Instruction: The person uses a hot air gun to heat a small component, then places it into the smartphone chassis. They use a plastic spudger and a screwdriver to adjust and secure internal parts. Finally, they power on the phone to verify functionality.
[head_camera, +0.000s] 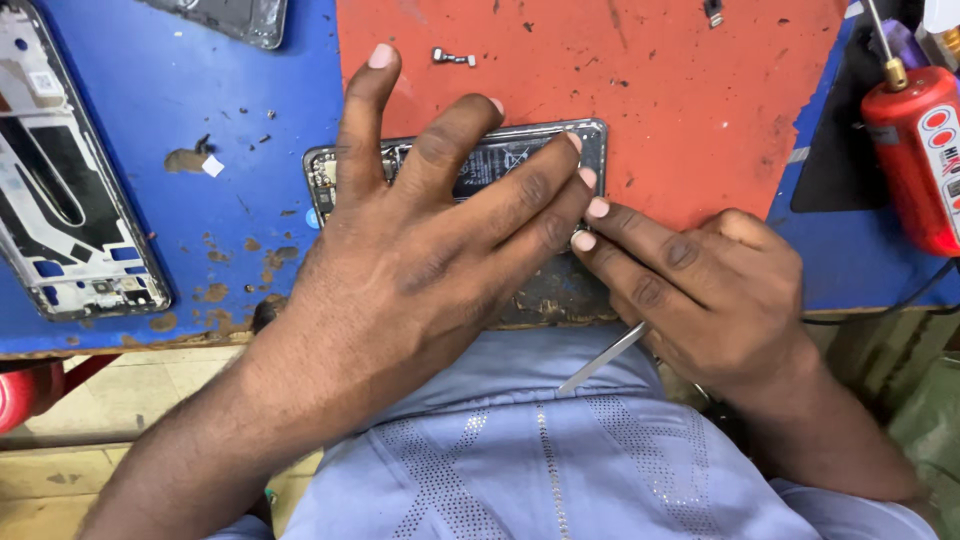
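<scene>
Left of the opened phone (480, 165), a stripped white phone frame (70, 190) lay on the blue mat (230, 120). The left hand (420, 260) lay spread wide and flat over the phone, pressing it down on the red mat (680, 90), gripping nothing. At the phone's right edge, the right hand (700, 290) pinched a thin metal tool (600, 360), tip hidden under the fingers. The step looked like prying or picking at that edge; the next move called for steady, shallow leverage. Further right stood a red canister (915, 160)

Bare red mat (700, 120) beyond the phone (500, 160); red bottle (915, 160) blocks right.
</scene>
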